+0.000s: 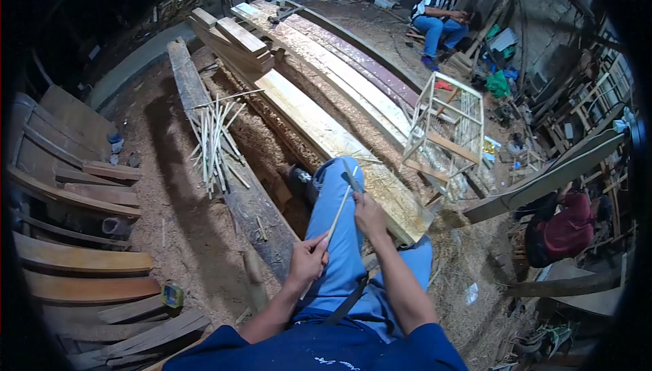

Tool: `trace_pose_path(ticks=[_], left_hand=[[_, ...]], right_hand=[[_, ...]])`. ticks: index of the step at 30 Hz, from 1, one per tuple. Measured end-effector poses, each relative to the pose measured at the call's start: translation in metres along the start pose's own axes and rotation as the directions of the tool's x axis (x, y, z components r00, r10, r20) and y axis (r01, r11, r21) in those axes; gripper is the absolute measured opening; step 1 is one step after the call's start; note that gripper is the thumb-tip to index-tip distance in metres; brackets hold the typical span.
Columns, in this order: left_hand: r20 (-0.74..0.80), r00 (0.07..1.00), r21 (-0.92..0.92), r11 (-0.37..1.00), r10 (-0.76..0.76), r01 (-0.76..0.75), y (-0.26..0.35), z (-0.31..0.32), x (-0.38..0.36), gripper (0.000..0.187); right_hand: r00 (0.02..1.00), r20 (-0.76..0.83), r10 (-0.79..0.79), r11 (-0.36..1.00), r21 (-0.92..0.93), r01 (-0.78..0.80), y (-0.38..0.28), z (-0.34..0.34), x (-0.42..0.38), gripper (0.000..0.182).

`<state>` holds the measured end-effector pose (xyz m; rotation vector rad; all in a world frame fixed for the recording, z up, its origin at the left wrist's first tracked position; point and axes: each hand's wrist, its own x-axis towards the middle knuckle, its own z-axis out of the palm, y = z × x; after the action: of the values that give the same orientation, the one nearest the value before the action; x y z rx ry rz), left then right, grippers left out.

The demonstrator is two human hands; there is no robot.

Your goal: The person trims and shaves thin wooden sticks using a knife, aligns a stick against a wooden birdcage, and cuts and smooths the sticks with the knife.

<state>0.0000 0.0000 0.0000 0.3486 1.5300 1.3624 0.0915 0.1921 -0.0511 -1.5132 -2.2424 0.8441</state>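
Note:
My left hand point(309, 260) grips the near end of a thin pale wooden strip point(339, 213) that slants up and to the right over my blue-trousered knee. My right hand point(369, 215) is closed around the handle of a small knife, whose blade point(351, 179) rests against the upper part of the strip. Both hands sit above my lap, close together.
A bundle of thin pale sticks point(215, 141) lies on a dark plank to my left. Long boards point(326, 123) stretch ahead, with a white slatted frame point(449, 126) beside them. Sawdust covers the ground. One person sits at the back point(438, 21), another crouches at the right point(567, 225). Curved planks point(75, 259) are stacked at the left.

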Motion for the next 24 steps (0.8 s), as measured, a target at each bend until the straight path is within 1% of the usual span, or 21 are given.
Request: trace_pose_path(ticks=[1,2,3,5,6,7,8,9,10,12,14,16,18,19,21,22,24], left_hand=[[0.021,1.0,-0.014,1.0,-0.001,0.001,0.001,0.001,-0.004,0.032],[0.045,0.999,-0.033,0.999,0.0,0.002,0.003,0.002,-0.008,0.031],[0.008,1.0,0.014,1.0,-0.017,0.017,0.014,-0.007,-0.006,0.031],[0.044,0.999,0.032,0.999,0.004,-0.005,0.03,0.009,0.004,0.033],[0.05,0.998,0.036,0.999,0.022,-0.024,0.027,0.016,0.015,0.036],[0.046,0.999,0.033,0.999,0.02,-0.021,0.028,0.018,0.02,0.036],[0.043,0.999,0.071,0.997,0.032,-0.035,0.031,0.02,0.025,0.037],[0.041,0.998,0.11,0.993,0.045,-0.049,0.033,0.021,0.03,0.037],[0.034,0.997,0.158,0.985,0.063,-0.068,0.034,0.023,0.035,0.037],[0.024,0.998,0.173,0.983,0.06,-0.063,0.037,0.028,0.041,0.035],[0.016,0.998,0.184,0.981,0.059,-0.061,0.039,0.031,0.046,0.034],[0.029,0.998,0.151,0.986,0.063,-0.066,0.038,0.032,0.05,0.033],[0.033,0.996,0.149,0.985,0.079,-0.083,0.036,0.033,0.052,0.033],[0.036,0.995,0.147,0.984,0.097,-0.101,0.035,0.032,0.053,0.033],[0.017,0.994,0.182,0.978,0.104,-0.106,0.033,0.031,0.052,0.033],[-0.013,0.994,0.207,0.973,0.106,-0.101,0.033,0.032,0.05,0.033],[-0.04,0.994,0.238,0.967,0.105,-0.093,0.032,0.031,0.048,0.033]], right_hand=[[1.0,0.0,-0.008,1.0,0.027,0.008,0.004,-0.004,-0.003,0.051],[0.999,0.015,-0.05,0.998,0.05,0.05,0.007,-0.008,-0.008,0.048],[0.998,0.041,-0.042,0.994,0.105,0.037,0.002,0.013,-0.013,0.048],[0.997,-0.075,-0.036,0.991,0.125,0.045,0.009,0.01,-0.019,0.043],[1.0,-0.031,0.002,0.974,0.228,0.005,0.003,-0.005,-0.023,0.031],[1.0,-0.025,0.0,0.974,0.227,0.006,0.0,-0.007,-0.029,0.031],[0.994,-0.106,-0.04,0.964,0.258,0.067,-0.003,-0.006,-0.035,0.031],[0.979,-0.188,-0.075,0.95,0.284,0.127,-0.004,-0.007,-0.038,0.036],[0.979,-0.188,-0.075,0.949,0.289,0.128,-0.003,-0.009,-0.037,0.036],[0.937,-0.157,-0.313,0.92,0.194,0.34,0.002,-0.014,-0.038,0.045],[0.937,-0.151,-0.316,0.91,0.231,0.344,0.01,-0.011,-0.04,0.048],[0.936,-0.145,-0.322,0.898,0.267,0.35,0.003,-0.017,-0.044,0.051],[0.963,-0.087,-0.254,0.895,0.357,0.268,-0.007,-0.019,-0.054,0.053],[0.965,-0.085,-0.249,0.894,0.362,0.263,-0.006,-0.016,-0.056,0.053],[0.971,-0.028,-0.238,0.917,0.323,0.234,-0.005,-0.012,-0.057,0.049],[0.971,-0.03,-0.236,0.915,0.328,0.233,-0.005,-0.011,-0.058,0.049],[0.968,0.012,-0.252,0.889,0.398,0.226,-0.004,-0.01,-0.063,0.049]])
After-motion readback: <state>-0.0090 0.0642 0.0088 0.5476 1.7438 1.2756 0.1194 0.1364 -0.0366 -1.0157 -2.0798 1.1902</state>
